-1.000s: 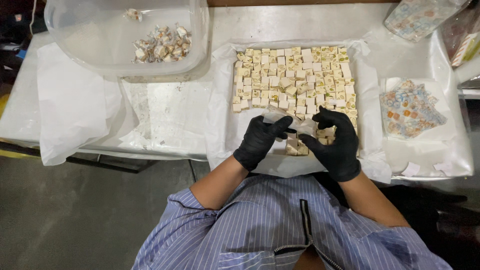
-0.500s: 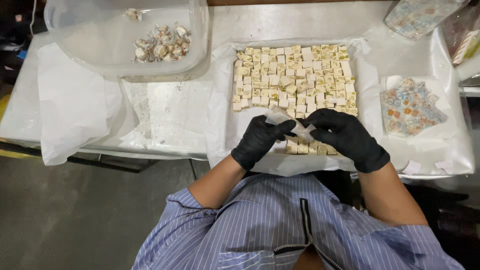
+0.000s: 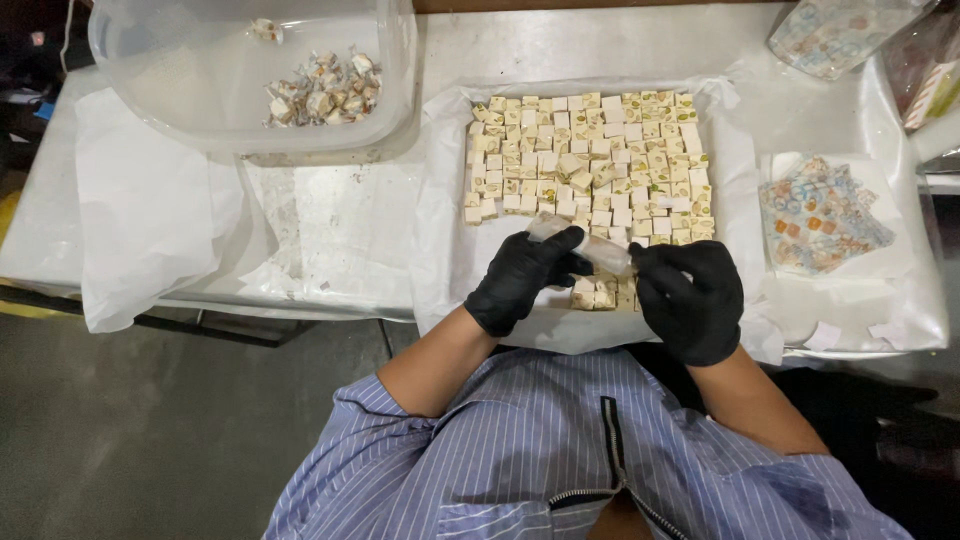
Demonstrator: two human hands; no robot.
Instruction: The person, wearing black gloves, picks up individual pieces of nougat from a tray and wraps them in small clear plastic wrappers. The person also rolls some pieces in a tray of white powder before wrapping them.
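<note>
Wrapped nougat piece (image 3: 592, 250): pinched between gloved left hand (image 3: 525, 280) and right hand (image 3: 690, 298), now twisted shut; lifted above counter's front-edge cubes (image 3: 598, 294).

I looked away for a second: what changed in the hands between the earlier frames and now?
The right hand drew back from the nougat squares toward the body. Both it and the left hand now pinch the ends of a wrapped piece, twisting it. The tub and wrapper stack stayed put.

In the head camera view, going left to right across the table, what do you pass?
White sheet → clear plastic tub with wrapped candies → tray of cut nougat cubes → stack of patterned wrappers.
</note>
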